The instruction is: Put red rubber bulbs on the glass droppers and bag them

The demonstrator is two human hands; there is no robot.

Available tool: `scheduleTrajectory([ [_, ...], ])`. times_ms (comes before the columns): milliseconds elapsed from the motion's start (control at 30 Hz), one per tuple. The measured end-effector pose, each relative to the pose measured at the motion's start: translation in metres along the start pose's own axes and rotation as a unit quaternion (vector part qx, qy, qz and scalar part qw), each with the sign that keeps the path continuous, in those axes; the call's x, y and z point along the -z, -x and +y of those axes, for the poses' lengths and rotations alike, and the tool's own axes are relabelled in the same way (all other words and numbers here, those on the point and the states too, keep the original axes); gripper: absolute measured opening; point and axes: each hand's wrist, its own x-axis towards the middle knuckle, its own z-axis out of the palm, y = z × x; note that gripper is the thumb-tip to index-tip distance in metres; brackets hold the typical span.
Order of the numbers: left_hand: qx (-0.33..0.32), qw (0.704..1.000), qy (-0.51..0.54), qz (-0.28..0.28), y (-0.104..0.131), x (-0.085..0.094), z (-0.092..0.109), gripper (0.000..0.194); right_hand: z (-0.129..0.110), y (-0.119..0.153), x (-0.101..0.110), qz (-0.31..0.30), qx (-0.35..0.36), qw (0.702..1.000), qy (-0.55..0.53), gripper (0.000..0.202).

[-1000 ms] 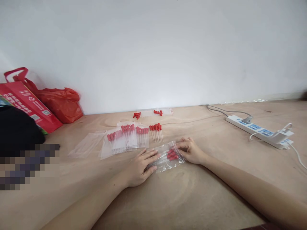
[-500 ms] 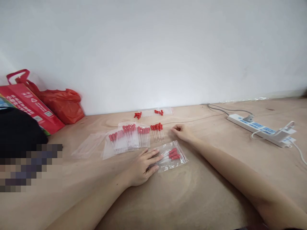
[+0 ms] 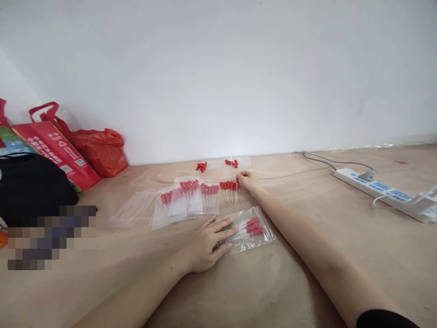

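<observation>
My left hand [image 3: 213, 241] lies flat with spread fingers on the left end of a clear plastic bag [image 3: 247, 246], which holds a few red-topped droppers [image 3: 255, 226]. The fingers of my right hand [image 3: 246, 181] pinch the red top of a dropper at the right end of a row of loose droppers [image 3: 228, 186]. Its thin tip points down toward the table. Left of that row, overlapping clear bags [image 3: 186, 198] contain several more red-topped droppers.
Small red bulbs [image 3: 201, 167] and a clear bag [image 3: 244, 161] lie near the wall. A flat clear bag [image 3: 131, 209] is at the left. Red bags [image 3: 99, 152] and a black item [image 3: 34, 189] stand far left. A power strip [image 3: 382, 189] with cables is at right.
My right hand has moved left to the end of the dropper row and pinches a dropper there. My left hand stays on the bag. The view has shifted slightly left.
</observation>
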Motion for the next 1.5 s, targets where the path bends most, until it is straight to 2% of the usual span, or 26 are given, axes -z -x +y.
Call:
scheduleTrajectory([
  [133, 0.007, 1.000, 0.001, -0.008, -0.001, 0.001, 0.000, 0.039, 0.001, 0.012, 0.037, 0.064, 0.008, 0.990, -0.122, 0.032],
  [300, 0.013, 1.000, -0.001, -0.015, -0.002, 0.002, 0.001, 0.040, 0.023, 0.057, 0.098, 0.117, 0.019, 0.969, -0.218, 0.034],
  [400, 0.016, 1.000, 0.002, -0.013, -0.002, 0.003, 0.002, 0.039, 0.035, 0.080, 0.117, 0.129, 0.016, 0.960, -0.248, 0.033],
  [467, 0.014, 1.000, 0.006, -0.007, -0.002, 0.003, 0.002, 0.039, 0.037, 0.089, 0.118, 0.120, 0.011, 0.959, -0.257, 0.032],
  [567, 0.010, 1.000, 0.007, 0.001, -0.002, 0.001, 0.001, 0.039, 0.033, 0.096, 0.108, 0.095, 0.000, 0.959, -0.267, 0.031],
  [733, 0.010, 1.000, -0.005, -0.009, -0.002, 0.002, 0.001, 0.038, 0.021, 0.106, 0.092, 0.020, -0.023, 0.971, -0.237, 0.032],
  [867, 0.015, 1.000, -0.003, -0.014, -0.002, 0.004, 0.002, 0.039, 0.016, 0.114, 0.090, -0.075, 0.031, 0.994, -0.069, 0.032],
  [967, 0.013, 1.000, 0.006, -0.001, -0.002, 0.004, 0.004, 0.043, 0.016, 0.116, 0.089, -0.123, 0.093, 0.986, 0.060, 0.028],
  [1067, 0.012, 1.000, 0.010, 0.018, -0.002, 0.004, 0.006, 0.045, 0.016, 0.116, 0.087, -0.136, 0.125, 0.976, 0.117, 0.023],
  [1200, 0.013, 1.000, 0.010, 0.023, -0.003, 0.004, 0.006, 0.045, 0.014, 0.114, 0.082, -0.138, 0.146, 0.972, 0.125, 0.018],
  [1367, 0.000, 1.000, 0.003, 0.016, -0.003, 0.001, 0.002, 0.045, 0.010, 0.113, 0.076, -0.147, 0.130, 0.967, 0.163, 0.016],
  [1500, -0.003, 1.000, 0.006, 0.015, -0.004, 0.000, 0.001, 0.044, 0.007, 0.114, 0.081, -0.172, 0.109, 0.967, 0.152, 0.014],
])
